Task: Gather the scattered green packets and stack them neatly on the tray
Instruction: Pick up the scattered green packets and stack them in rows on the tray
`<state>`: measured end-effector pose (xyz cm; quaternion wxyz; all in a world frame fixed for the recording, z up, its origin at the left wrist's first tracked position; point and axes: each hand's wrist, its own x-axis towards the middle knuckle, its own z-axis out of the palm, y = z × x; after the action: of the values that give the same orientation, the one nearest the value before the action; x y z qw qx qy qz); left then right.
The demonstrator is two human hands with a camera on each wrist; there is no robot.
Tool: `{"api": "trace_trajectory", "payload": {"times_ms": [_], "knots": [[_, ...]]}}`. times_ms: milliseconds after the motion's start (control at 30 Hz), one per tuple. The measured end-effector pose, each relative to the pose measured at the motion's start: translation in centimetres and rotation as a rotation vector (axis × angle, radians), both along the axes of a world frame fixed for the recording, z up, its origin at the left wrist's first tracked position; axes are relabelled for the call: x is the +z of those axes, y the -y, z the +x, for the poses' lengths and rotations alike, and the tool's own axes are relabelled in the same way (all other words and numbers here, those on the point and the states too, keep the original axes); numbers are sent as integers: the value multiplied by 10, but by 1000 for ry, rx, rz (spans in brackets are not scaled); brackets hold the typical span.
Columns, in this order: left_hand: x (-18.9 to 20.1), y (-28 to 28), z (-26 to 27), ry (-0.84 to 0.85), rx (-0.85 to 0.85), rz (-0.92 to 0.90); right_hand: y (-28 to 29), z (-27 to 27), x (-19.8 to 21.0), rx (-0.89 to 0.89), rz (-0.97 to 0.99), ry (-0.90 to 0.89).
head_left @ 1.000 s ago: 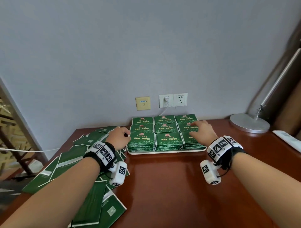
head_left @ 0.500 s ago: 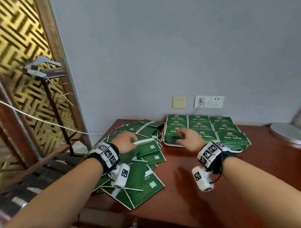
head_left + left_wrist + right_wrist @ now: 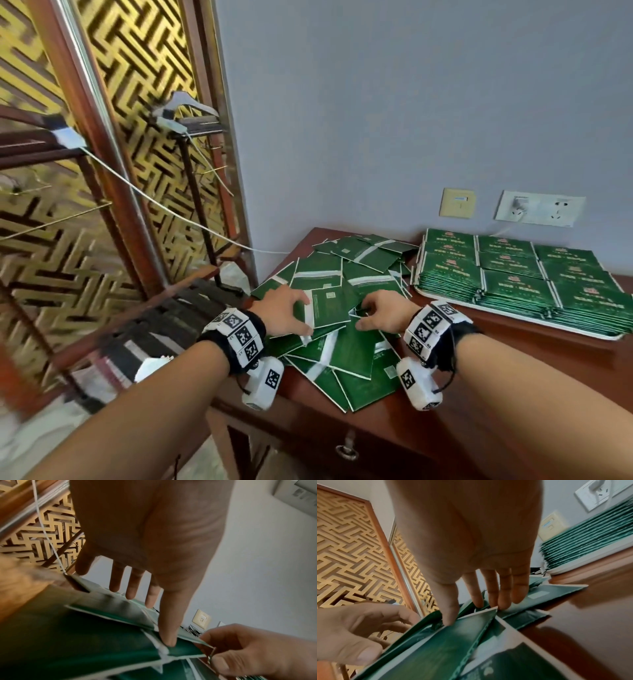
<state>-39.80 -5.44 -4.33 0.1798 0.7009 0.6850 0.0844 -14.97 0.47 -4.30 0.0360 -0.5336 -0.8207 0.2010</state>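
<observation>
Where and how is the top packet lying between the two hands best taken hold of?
Judging from its pose, grip the top packet by its white-striped edge beside the left hand, coming from the left. It lies flat on the loose pile, so only edges offer purchase; that one looks slightly raised. The right hand could pinch the opposite edge to steady it.

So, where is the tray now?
In the head view the tray sits at the right on the table, below the wall socket, right of the loose packets.
</observation>
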Motion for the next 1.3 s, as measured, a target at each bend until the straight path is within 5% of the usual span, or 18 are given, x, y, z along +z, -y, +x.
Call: {"api": "trace_trajectory", "payload": {"times_ms": [667, 1033, 1300], "knots": [[-6, 4, 1, 3, 18, 106, -3, -7, -5, -64, -58, -13], [4, 0, 17, 11, 47, 417, -1, 18, 4, -78, -82, -17], [24, -9, 55, -19, 79, 525, 8, 68, 22, -181, -28, -190]]}}
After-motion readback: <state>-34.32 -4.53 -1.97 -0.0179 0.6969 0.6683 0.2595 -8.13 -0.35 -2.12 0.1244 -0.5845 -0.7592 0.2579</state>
